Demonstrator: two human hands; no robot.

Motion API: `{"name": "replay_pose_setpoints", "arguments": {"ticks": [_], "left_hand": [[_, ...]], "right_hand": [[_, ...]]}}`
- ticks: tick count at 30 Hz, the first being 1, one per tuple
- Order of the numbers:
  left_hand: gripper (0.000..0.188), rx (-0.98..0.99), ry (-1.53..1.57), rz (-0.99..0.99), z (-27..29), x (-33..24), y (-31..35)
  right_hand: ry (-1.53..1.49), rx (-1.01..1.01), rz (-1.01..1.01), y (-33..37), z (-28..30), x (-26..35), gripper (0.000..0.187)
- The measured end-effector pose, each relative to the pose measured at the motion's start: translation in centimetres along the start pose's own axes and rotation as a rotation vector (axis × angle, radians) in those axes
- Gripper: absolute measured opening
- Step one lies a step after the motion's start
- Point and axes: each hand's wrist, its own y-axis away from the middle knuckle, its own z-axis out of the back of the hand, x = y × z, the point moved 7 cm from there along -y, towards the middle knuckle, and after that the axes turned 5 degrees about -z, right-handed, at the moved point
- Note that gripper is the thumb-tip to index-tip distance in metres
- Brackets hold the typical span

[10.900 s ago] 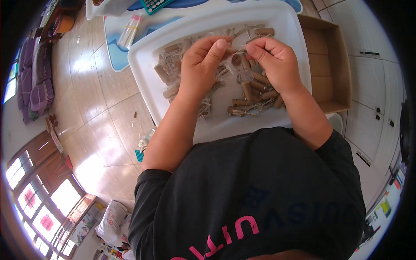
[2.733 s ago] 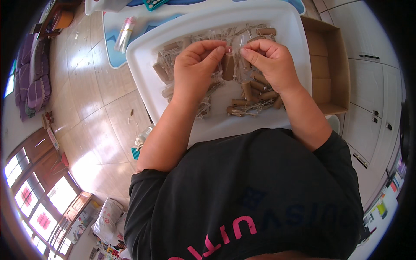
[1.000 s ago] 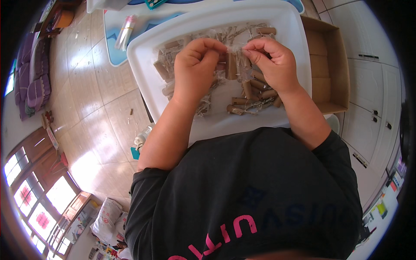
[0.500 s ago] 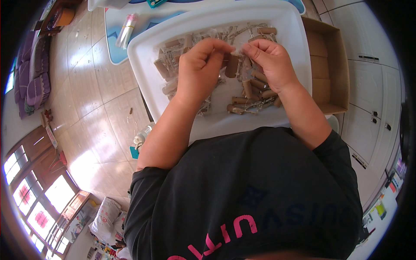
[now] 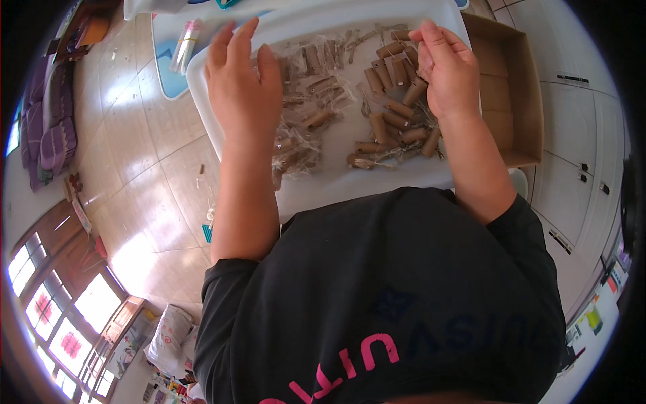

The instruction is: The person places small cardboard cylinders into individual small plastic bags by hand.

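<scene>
A large white plastic tray (image 5: pixel 323 182) lies before me. Its right half holds a loose pile of small brown cylinders (image 5: pixel 398 108) with thin twine attached. In its left half are similar brown cylinders in clear plastic wrappers (image 5: pixel 316 101). My left hand (image 5: pixel 242 87) is raised over the tray's left rim, fingers spread, with nothing visible in it. Above the far right of the loose pile, my right hand (image 5: pixel 447 71) is closed, thumb and fingertips pinched together. Whatever may be between those fingertips is too small to make out.
A bundle of clear plastic sleeves (image 5: pixel 185 46) with pink ends lies on a blue-and-white tabletop (image 5: pixel 165 71) beyond the tray's left side. An open cardboard box (image 5: pixel 521 101) stands against the right side. White cabinets (image 5: pixel 572 128) are farther right; tiled floor (image 5: pixel 148 161) extends left.
My hands were close together over the tray's middle, with a brown cylinder between them. They have parted: the left moved outward and opened, the right moved up and right. That cylinder has left the middle.
</scene>
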Motion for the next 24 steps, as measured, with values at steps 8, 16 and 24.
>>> {"name": "replay_pose_setpoints", "arguments": {"ticks": [8, 16, 24], "left_hand": [[0.033, 0.723, 0.069, -0.649, -8.3, -7.9, 7.2], [0.022, 0.993, 0.363, -0.119, -8.8, -4.9, 6.0], [0.024, 0.532, 0.863, 0.328, -5.8, -1.4, 2.7]], "right_hand": [[-0.105, 0.081, 0.025, 0.3, -0.6, 0.3, 0.024], [-0.05, 0.101, -0.045, 0.3, 0.2, -0.3, 0.026], [0.16, 0.249, -0.033, 1.2, -1.3, 0.4, 0.039]]}}
